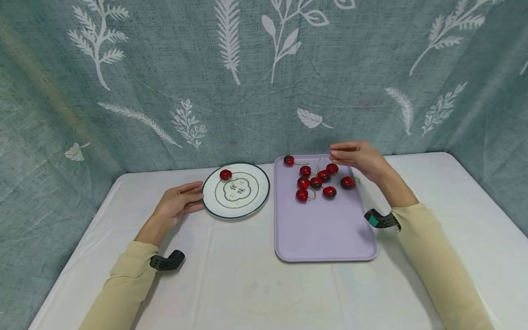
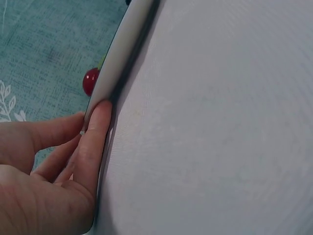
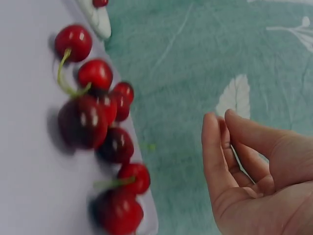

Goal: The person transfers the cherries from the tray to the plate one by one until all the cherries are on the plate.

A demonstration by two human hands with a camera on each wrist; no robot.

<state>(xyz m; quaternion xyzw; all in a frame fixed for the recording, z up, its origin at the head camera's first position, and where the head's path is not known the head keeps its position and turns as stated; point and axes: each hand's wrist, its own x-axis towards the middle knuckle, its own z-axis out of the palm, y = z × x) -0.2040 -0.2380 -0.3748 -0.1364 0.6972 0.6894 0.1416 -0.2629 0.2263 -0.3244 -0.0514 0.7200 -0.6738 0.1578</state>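
Note:
At the left edge of a white plate (image 1: 255, 206) with a dark rim, my left hand (image 1: 175, 204) pinches the rim. In the left wrist view one finger presses the rim's outer side, and another fingertip meets its upper edge. One red cherry (image 1: 225, 174) with a stem lies on the plate's far part. My right hand (image 1: 365, 160) hovers over the far right corner of a lilac tray (image 1: 326, 233). Its fingertips are close together with nothing visible between them. Nearest to it is a cherry (image 1: 332, 168), among several dark red cherries in the tray's far half.
The plate and tray stand side by side on a white-covered table (image 1: 231, 275), a narrow gap between them. A green curtain (image 1: 247, 114) with white leaf prints hangs right behind. Dark bands with small devices (image 1: 167, 261) sit on both wrists.

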